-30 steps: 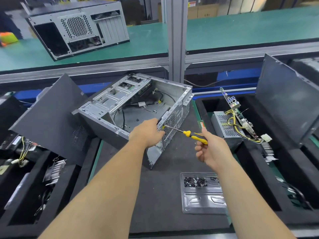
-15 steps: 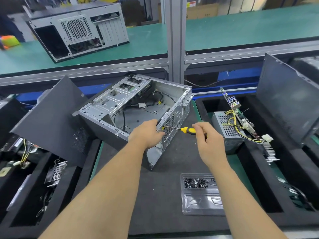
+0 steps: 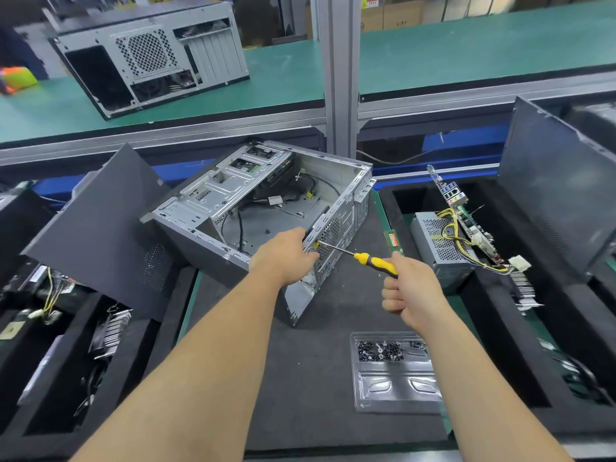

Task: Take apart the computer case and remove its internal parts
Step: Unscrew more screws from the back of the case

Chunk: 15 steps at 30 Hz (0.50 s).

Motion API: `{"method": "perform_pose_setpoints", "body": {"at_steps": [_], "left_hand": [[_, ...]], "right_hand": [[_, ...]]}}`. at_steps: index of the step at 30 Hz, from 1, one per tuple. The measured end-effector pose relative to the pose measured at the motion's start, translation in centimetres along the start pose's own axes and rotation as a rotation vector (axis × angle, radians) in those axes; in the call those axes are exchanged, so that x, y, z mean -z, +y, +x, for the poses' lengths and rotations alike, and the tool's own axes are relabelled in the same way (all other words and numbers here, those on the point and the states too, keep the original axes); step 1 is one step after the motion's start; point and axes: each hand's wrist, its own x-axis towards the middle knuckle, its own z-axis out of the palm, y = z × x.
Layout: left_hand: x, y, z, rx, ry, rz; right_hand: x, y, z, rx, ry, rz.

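Note:
An open grey computer case (image 3: 233, 201) lies on its side in the middle of the black mat, loose black cables inside it. My left hand (image 3: 283, 256) grips the near edge of the case's rear panel beside the fan grille. My right hand (image 3: 408, 290) holds a yellow-and-black screwdriver (image 3: 373, 261) by the handle in a closed fist. Its metal tip touches the rear panel next to my left fingers.
A clear plastic tray (image 3: 396, 385) with several dark screws sits at front right. A power supply (image 3: 440, 248) with yellow wires, a motherboard (image 3: 461, 215) and a dark side panel (image 3: 560, 195) stand at right. Another dark panel (image 3: 100, 235) leans at left. A second case (image 3: 150, 55) sits on the green shelf.
My right hand turned on the screwdriver handle, from fingers on top to a full fist lower on the handle. The tip stayed at the rear panel. My left hand kept its grip.

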Motion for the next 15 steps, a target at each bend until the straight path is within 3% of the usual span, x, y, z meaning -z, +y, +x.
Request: {"method": "perform_pose_setpoints", "body": {"at_steps": [2,5,7,10,15], "left_hand": [[0.0,0.0,0.0,0.0,0.001,-0.004],[-0.1,0.0,0.1,-0.002,0.0,-0.001],[0.0,0.0,0.0,-0.004,0.005,-0.003],[0.0,0.1,0.0,-0.002,0.013,0.002],[0.0,0.0,-0.1,-0.002,0.015,0.008]], "right_hand": [[0.0,0.4,0.1,0.237,0.022,-0.16],[0.6,1.0,-0.1,0.635,0.077,-0.595],[0.9,1.1,-0.2,0.766,0.111,-0.776],[0.9,1.3,-0.3,0.708,0.097,-0.686],[-0.1,1.0,-0.5,0.234,0.074,0.031]]}}
